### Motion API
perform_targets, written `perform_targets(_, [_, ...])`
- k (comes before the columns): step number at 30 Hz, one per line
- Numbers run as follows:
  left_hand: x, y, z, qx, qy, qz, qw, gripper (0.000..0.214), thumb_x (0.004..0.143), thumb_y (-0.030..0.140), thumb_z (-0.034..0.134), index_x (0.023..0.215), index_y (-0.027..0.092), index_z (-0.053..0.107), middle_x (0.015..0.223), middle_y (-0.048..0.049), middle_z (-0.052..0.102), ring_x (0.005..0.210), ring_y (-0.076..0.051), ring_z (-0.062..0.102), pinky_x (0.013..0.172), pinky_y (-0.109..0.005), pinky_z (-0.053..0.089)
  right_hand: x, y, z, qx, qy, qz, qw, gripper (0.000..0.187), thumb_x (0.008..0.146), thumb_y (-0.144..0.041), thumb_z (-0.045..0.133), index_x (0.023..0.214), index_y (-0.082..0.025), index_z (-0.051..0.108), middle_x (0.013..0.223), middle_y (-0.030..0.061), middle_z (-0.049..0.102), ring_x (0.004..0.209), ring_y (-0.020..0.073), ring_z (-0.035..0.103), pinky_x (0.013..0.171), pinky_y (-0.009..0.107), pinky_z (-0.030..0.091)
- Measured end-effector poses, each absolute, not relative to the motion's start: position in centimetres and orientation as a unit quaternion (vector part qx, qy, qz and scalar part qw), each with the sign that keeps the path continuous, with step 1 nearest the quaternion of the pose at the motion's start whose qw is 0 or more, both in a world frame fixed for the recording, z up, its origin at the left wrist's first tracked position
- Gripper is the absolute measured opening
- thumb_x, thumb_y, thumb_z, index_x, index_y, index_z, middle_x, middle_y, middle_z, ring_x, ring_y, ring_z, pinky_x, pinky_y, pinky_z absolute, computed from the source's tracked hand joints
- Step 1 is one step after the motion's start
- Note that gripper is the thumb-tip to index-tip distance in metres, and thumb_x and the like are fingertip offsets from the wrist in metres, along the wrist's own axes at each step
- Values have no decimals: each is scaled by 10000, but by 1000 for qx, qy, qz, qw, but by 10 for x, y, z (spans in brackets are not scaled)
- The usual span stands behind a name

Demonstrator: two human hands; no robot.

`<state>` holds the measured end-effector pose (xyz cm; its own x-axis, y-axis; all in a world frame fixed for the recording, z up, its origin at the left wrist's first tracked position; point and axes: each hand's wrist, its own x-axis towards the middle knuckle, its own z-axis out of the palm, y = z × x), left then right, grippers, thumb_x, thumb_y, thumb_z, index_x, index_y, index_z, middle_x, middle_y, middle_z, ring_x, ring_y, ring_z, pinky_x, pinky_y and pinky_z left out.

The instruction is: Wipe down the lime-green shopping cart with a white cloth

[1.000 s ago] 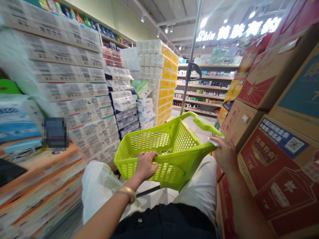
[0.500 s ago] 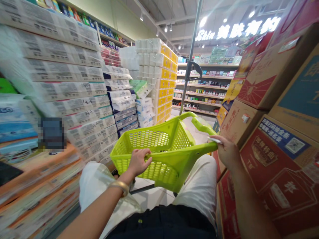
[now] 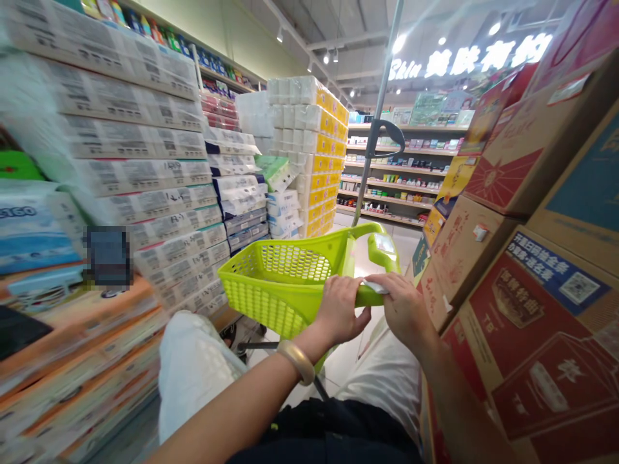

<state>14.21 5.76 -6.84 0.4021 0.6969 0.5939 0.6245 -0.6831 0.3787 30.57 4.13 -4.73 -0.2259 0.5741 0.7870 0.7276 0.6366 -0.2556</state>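
fingers point(image 3: 333, 285) of both hands point(image 3: 341, 314) point(image 3: 405, 310) clamp the green cart point(image 3: 271, 295), a "skin" sign point(image 3: 467, 59) beyond.

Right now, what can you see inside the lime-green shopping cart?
Inside the lime-green shopping cart, the perforated far wall shows; the near side covers the low part, so I can't tell what lies there.

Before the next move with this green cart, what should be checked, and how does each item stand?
1. Left hand gripping the green cart: ok.
2. Right hand on the handle bar: ok.
3. White slip held at the right hand's fingers: ok.
4. Full view into the basket: not ok, the near wall hides part.
5. Gap between cart and stacked white packs: cannot tell from this angle.
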Motion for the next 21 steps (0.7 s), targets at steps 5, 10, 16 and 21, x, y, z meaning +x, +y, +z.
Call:
perform_targets(5, [125,51,-68,814,416,399,72,250,777,376,548,964,211,563,931,-56,642,935,-260,578,922,-467,369,305,31,-52,-359,-782,-26,509,362,862,-70,448,1054,-252,695,1031,39,750,995,216,688,1033,460,461])
perform_targets(10, [105,40,-66,804,399,430,101,213,734,307,498,916,216,562,887,-32,637,884,-233,560,897,-438,344,310,24,-56,-388,-734,-7,558,349,899,-109,458,1117,-254,688,1111,56,739,1095,229,672,1058,473,455])
perform_targets(16, [90,33,-70,811,372,445,85,248,838,391,427,928,215,577,869,-47,620,861,-238,543,855,-429,351,273,-3,-54,-295,-799,-1,524,404,903,-63,463,1178,-281,663,1127,22,741,1157,193,647,1127,433,393])
perform_targets(21, [77,33,-75,823,363,433,57,261,825,338,433,1003,216,578,937,-61,634,915,-250,540,877,-432,360,281,0,-55,-313,-783,6,537,397,927,-74,465,1208,-281,654,1156,29,733,1184,191,637,1163,444,351])
